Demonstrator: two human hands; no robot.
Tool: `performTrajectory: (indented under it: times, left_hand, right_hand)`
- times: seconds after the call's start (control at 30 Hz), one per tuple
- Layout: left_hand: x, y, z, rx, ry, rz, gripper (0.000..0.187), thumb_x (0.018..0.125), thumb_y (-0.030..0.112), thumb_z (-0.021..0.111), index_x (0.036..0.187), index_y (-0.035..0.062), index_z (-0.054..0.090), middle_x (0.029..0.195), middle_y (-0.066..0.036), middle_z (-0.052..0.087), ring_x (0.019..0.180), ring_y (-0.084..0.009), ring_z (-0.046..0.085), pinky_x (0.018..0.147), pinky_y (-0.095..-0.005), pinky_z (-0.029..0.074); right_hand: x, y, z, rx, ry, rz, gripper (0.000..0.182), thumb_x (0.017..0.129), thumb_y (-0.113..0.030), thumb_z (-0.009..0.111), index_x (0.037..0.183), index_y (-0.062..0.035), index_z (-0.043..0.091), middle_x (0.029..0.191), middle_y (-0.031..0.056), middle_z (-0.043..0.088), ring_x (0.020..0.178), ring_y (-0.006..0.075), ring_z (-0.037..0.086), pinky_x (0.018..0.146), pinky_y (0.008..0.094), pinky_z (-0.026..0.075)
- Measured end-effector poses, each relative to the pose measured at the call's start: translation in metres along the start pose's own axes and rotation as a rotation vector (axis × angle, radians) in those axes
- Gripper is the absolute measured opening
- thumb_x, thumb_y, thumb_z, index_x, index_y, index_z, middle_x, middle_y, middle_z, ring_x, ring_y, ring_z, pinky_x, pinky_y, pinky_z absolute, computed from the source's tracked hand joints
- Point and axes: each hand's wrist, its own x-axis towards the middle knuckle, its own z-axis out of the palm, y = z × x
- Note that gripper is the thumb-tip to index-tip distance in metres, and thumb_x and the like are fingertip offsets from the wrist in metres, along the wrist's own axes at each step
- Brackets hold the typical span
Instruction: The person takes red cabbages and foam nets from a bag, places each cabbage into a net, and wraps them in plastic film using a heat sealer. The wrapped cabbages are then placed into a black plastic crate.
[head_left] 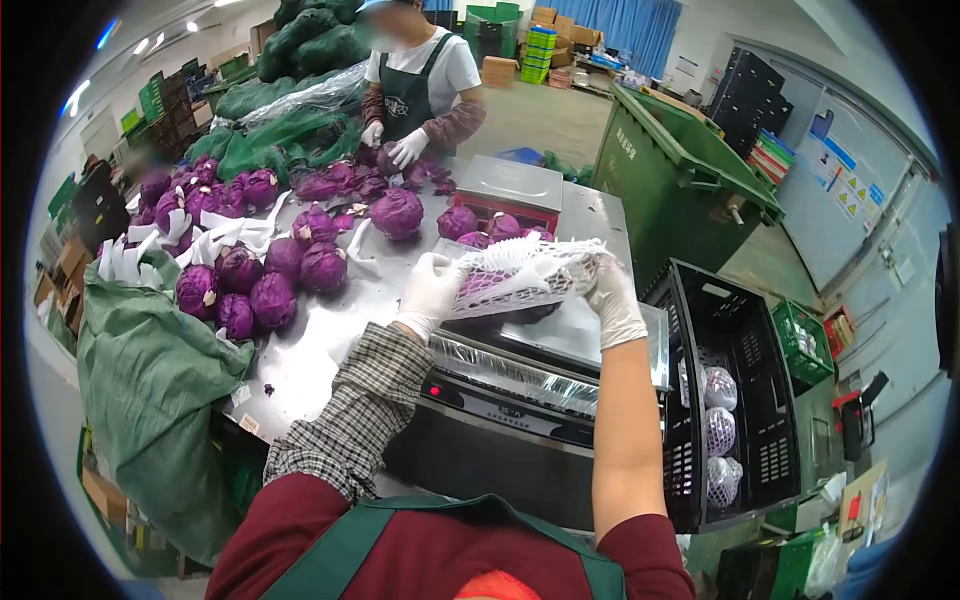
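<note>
A white foam net sleeve (520, 272) is stretched between my two gloved hands. My left hand (432, 288) is closed on its left end, and my right hand (612, 298) grips the other end. Purple shows through the mesh near the left hand. Below the sleeve sits a film wrapping machine (515, 372) with a roll of clear film and a red light. Just beyond the net, several red cabbages (490, 228) lie beside a scale (510, 185). A larger red cabbage (397, 213) rests on the metal table (320, 345).
On the right stands a black crate (690, 400) holding wrapped cabbages (720, 432). A green wheeled bin (660, 180) is behind it. More cabbages (240, 270) and white foam nets (230, 235) are piled left, above a green sack (150, 400). Across the table, a person (415, 95) handles cabbage.
</note>
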Motion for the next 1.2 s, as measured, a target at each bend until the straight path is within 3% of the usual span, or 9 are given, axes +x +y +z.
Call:
performTrajectory:
  times: [0.1,0.2,0.33,0.5,0.63,0.7,0.77,0.9,1.2]
  left_hand:
    - [0.004,-0.014,0.015,0.211,0.105,-0.004,0.082,0.074,0.052,0.062,0.121,-0.0102,0.037,0.115,-0.028,0.050,0.111,-0.0358,0.048,0.092,-0.0373,0.039]
    - [0.009,-0.032,0.031,0.225,0.189,0.132,0.078,0.076,0.053,0.058,0.119,-0.0107,0.041,0.110,-0.026,0.054,0.108,-0.0338,0.051,0.091,-0.0359,0.040]
    - [0.018,-0.010,0.020,-0.041,-0.227,-0.287,0.053,0.084,0.049,0.051,0.107,0.0013,0.056,0.100,-0.016,0.061,0.093,-0.0237,0.058,0.076,-0.0356,0.047]
    - [0.041,-0.014,0.011,-0.828,-0.298,-0.562,0.036,0.089,0.034,0.048,0.115,0.0100,0.052,0.100,-0.009,0.063,0.087,-0.0192,0.062,0.075,-0.0361,0.053]
    - [0.064,0.009,-0.006,-0.994,-0.804,-0.206,0.053,0.080,0.031,0.060,0.122,0.0012,0.047,0.115,-0.011,0.057,0.102,-0.0220,0.057,0.092,-0.0389,0.044]
    - [0.089,0.014,-0.004,-0.864,-0.923,-0.083,0.060,0.077,0.027,0.064,0.124,-0.0041,0.043,0.119,-0.014,0.054,0.107,-0.0225,0.054,0.095,-0.0370,0.041]
    - [0.112,0.019,-0.004,-0.808,-1.092,-0.038,0.067,0.072,0.020,0.069,0.126,-0.0069,0.039,0.122,-0.017,0.051,0.112,-0.0249,0.051,0.098,-0.0365,0.037]
    - [0.143,0.020,0.006,-0.588,-1.201,0.008,0.078,0.064,0.013,0.075,0.129,-0.0051,0.037,0.123,-0.016,0.050,0.111,-0.0214,0.050,0.098,-0.0347,0.037]
    - [0.145,0.009,0.005,-0.153,-1.249,0.000,0.065,0.067,0.004,0.073,0.127,0.0050,0.046,0.122,-0.007,0.053,0.107,-0.0140,0.051,0.095,-0.0303,0.039]
  right_hand:
    - [0.022,0.020,-0.023,-0.169,-0.017,0.107,0.021,0.088,-0.023,0.047,0.090,-0.0045,0.058,0.070,0.0031,0.055,0.049,0.0121,0.047,0.043,0.0260,0.039]
    - [0.021,0.034,-0.038,-0.436,-0.058,-0.049,0.031,0.090,-0.030,0.044,0.096,-0.0028,0.056,0.078,0.0039,0.058,0.055,0.0130,0.051,0.048,0.0282,0.042]
    - [0.066,0.073,-0.071,-0.686,-0.216,-0.026,0.041,0.093,-0.034,0.039,0.113,-0.0009,0.051,0.099,0.0076,0.060,0.083,0.0179,0.059,0.066,0.0287,0.047]
    - [0.029,0.039,-0.035,-0.119,-0.479,0.325,0.042,0.091,-0.038,0.039,0.119,-0.0092,0.050,0.111,0.0032,0.059,0.095,0.0131,0.058,0.074,0.0247,0.049]
    - [0.020,-0.001,-0.024,-0.026,-0.834,0.191,0.051,0.081,-0.035,0.053,0.121,-0.0043,0.045,0.114,0.0083,0.057,0.101,0.0181,0.056,0.087,0.0313,0.045]
    - [0.028,-0.012,-0.025,-0.353,-1.037,-0.110,0.048,0.083,-0.029,0.051,0.122,-0.0011,0.044,0.112,0.0090,0.056,0.101,0.0174,0.055,0.092,0.0309,0.041]
    - [0.052,-0.013,-0.032,-0.008,-0.949,0.358,0.040,0.083,-0.019,0.051,0.117,0.0010,0.049,0.106,0.0084,0.057,0.095,0.0151,0.056,0.085,0.0271,0.045]
    - [0.057,-0.031,-0.035,-0.291,-1.051,0.175,0.045,0.065,-0.003,0.061,0.110,0.0019,0.055,0.099,0.0068,0.058,0.087,0.0127,0.056,0.071,0.0243,0.049]
    - [0.050,-0.062,-0.011,-1.089,-1.096,-0.152,0.037,0.071,-0.014,0.067,0.106,-0.0040,0.059,0.091,0.0050,0.057,0.078,0.0106,0.054,0.074,0.0252,0.045]
